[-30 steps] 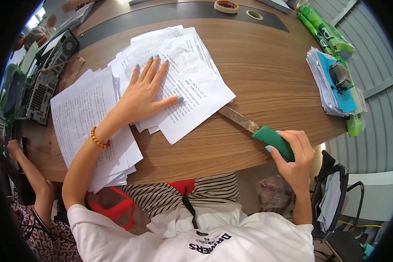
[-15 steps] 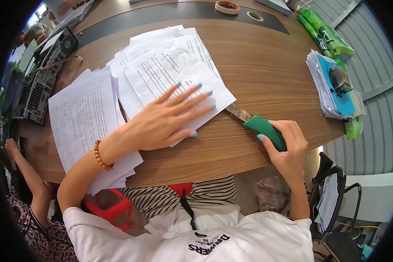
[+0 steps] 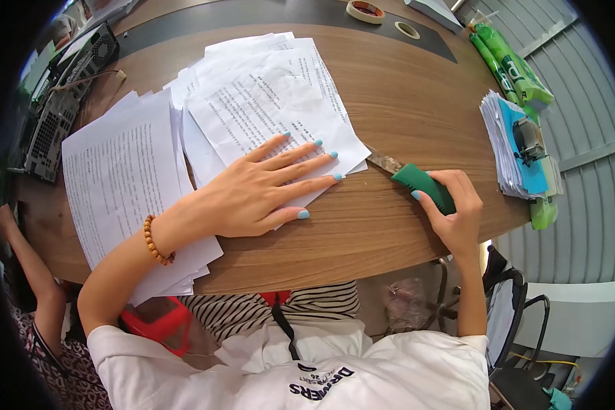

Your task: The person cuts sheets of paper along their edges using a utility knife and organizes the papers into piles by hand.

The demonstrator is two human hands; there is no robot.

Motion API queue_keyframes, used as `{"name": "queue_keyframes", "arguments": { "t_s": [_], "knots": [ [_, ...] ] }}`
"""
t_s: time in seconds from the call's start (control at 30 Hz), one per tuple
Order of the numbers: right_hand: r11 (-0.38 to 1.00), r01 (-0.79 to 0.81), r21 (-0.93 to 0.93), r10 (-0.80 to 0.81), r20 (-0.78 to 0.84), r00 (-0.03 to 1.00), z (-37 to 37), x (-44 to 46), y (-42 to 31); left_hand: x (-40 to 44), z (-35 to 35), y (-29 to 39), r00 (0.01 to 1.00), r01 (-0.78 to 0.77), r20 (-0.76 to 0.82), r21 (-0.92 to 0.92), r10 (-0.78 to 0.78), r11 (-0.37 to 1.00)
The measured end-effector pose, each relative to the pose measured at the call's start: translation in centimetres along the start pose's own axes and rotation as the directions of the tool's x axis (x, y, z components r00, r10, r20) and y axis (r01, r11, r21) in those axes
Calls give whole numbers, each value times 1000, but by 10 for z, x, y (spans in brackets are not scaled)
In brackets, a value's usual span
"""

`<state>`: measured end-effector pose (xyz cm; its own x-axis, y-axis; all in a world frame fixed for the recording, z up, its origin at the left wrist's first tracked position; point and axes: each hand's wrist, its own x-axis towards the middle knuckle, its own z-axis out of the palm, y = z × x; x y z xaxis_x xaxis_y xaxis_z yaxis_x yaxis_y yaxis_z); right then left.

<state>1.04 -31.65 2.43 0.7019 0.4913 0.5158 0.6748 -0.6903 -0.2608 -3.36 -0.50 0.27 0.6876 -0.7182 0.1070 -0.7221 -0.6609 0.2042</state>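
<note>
My left hand (image 3: 260,188) lies flat with fingers spread on the top sheet of a loose pile of printed papers (image 3: 266,89). In my right hand (image 3: 456,208) is a knife by its green handle (image 3: 424,186). Its stained, rusty-looking blade (image 3: 385,160) points left toward the pile. The blade's tip meets the right corner of the sheets, and its end seems to lie beneath them. Left of this pile, partly under my left forearm, rests a second stack of printed sheets (image 3: 126,164).
Two tape rolls, a larger one (image 3: 365,11) and a smaller one (image 3: 407,30), lie at the back. At right are clipped papers (image 3: 506,147) and green packages (image 3: 509,65). An opened computer case (image 3: 51,130) stands at left, near another person's arm (image 3: 31,263).
My left hand has settled from a blurred motion to lying still on the sheets. The knife remains in my right hand at the pile's corner; the whole view has shifted slightly.
</note>
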Motion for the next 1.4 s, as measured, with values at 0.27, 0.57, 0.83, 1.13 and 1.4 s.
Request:
{"name": "queue_keyframes", "arguments": {
  "t_s": [0.27,0.57,0.83,1.13,1.4],
  "knots": [
    [998,60,8,-60,-4,998,19,21,1,0,1,2,1000,11,-17,-18,-12,1000],
    [983,182,31,-182,-15,983,47,65,13,-1,2,0,999,5,-38,-38,-7,999],
    [975,223,12,-222,-36,974,82,113,13,-1,6,0,997,-9,-74,-32,7,999],
    [984,176,-32,-179,-111,978,128,167,12,-1,9,-1,996,-13,-87,-2,13,1000],
    [994,97,43,-80,-298,951,133,165,23,0,15,-3,990,-13,-139,21,16,1000]
  ]
}}
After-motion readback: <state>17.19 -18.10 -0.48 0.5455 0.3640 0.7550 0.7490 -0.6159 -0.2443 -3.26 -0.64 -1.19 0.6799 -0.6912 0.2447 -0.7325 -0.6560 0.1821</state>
